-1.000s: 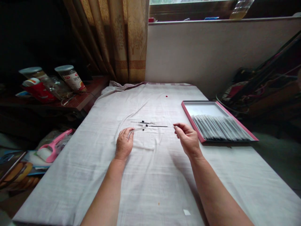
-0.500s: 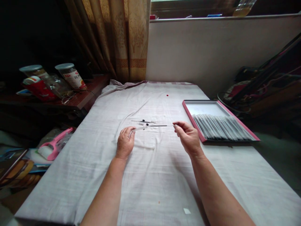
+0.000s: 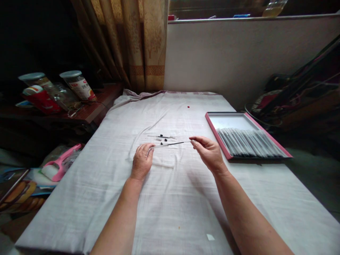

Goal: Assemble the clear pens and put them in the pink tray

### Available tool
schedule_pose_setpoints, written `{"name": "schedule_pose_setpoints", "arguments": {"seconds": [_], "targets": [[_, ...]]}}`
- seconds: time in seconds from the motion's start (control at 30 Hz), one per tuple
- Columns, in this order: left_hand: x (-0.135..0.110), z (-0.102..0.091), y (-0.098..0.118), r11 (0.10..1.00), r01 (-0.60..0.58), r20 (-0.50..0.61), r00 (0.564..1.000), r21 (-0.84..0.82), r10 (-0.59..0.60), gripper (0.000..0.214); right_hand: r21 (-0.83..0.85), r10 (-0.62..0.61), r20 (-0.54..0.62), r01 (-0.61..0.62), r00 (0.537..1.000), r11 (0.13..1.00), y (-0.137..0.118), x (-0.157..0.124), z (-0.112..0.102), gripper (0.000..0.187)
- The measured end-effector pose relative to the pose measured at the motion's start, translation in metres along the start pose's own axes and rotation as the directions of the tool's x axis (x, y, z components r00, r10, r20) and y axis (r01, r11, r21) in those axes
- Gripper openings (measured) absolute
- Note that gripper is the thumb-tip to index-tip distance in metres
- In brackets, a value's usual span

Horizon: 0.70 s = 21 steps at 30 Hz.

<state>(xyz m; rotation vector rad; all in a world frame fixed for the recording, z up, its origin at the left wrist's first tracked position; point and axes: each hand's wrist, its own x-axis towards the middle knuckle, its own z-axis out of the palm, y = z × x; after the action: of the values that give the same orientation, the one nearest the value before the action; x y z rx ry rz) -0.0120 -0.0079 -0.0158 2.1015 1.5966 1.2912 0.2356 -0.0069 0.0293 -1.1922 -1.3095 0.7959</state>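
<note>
My left hand [image 3: 142, 159] is closed on a clear pen barrel [image 3: 158, 146], pinched between thumb and fingers above the cloth. From the barrel's right end runs a thin pen refill [image 3: 176, 143] with a dark ink section. My right hand [image 3: 208, 154] pinches the refill's far right end between thumb and forefinger. Just behind the barrel lie another refill [image 3: 165, 137] and small black pen parts [image 3: 165, 140]. Nearer to me a loose clear tube [image 3: 166, 165] rests on the cloth, close to my left hand.
A pink-rimmed box [image 3: 216, 136] with several clear pens [image 3: 249, 143] stands on the right of the cloth-covered table [image 3: 164, 205]. A small red piece [image 3: 188, 107] lies farther back, a white scrap [image 3: 210, 237] near me. Jars [image 3: 79, 86] stand on the left cabinet.
My right hand has moved left toward my left hand, and less of the refill shows outside the barrel. My left hand has hardly moved.
</note>
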Motion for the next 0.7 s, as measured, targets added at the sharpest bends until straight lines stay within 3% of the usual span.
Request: {"name": "schedule_pose_setpoints", "arguments": {"seconds": [0.1,0.17,0.23,0.33,0.43,0.5,0.6,0.7], "targets": [[-0.003,0.004,0.004,0.999,-0.042,0.052,0.998,0.025,0.041,0.019,-0.053,-0.045,0.095,0.050,0.994,0.997,0.000,0.002,0.005,0.021],[-0.004,0.007,0.007,1.000,-0.018,0.078,0.997,-0.004,0.018,0.020,-0.051,-0.046,0.231,0.060,0.972,0.997,0.002,0.003,0.013,0.026],[-0.005,0.008,0.009,0.996,0.057,0.081,0.995,-0.061,-0.052,0.020,-0.052,-0.030,0.361,0.052,0.932,0.997,0.007,0.008,0.022,0.042],[-0.005,0.010,0.008,0.964,0.203,0.052,0.979,-0.174,-0.196,0.020,-0.227,0.017,0.369,0.073,0.929,0.971,0.017,0.021,0.037,0.049],[-0.004,0.010,0.003,0.926,0.266,0.033,0.963,-0.269,-0.267,0.022,-0.545,0.060,0.350,0.151,0.935,0.825,0.025,0.035,0.054,0.026],[-0.004,0.011,0.001,0.918,0.272,0.026,0.961,-0.288,-0.277,0.023,-0.688,0.101,0.368,0.198,0.924,0.698,0.027,0.040,0.067,0.021],[-0.003,0.011,-0.001,0.923,0.286,0.014,0.956,-0.259,-0.293,0.022,-0.808,0.152,0.350,0.216,0.924,0.548,0.028,0.040,0.085,0.024],[-0.003,0.010,-0.001,0.939,0.273,-0.009,0.960,-0.209,-0.281,0.020,-0.857,0.170,0.333,0.223,0.928,0.465,0.029,0.038,0.095,0.023]]}}
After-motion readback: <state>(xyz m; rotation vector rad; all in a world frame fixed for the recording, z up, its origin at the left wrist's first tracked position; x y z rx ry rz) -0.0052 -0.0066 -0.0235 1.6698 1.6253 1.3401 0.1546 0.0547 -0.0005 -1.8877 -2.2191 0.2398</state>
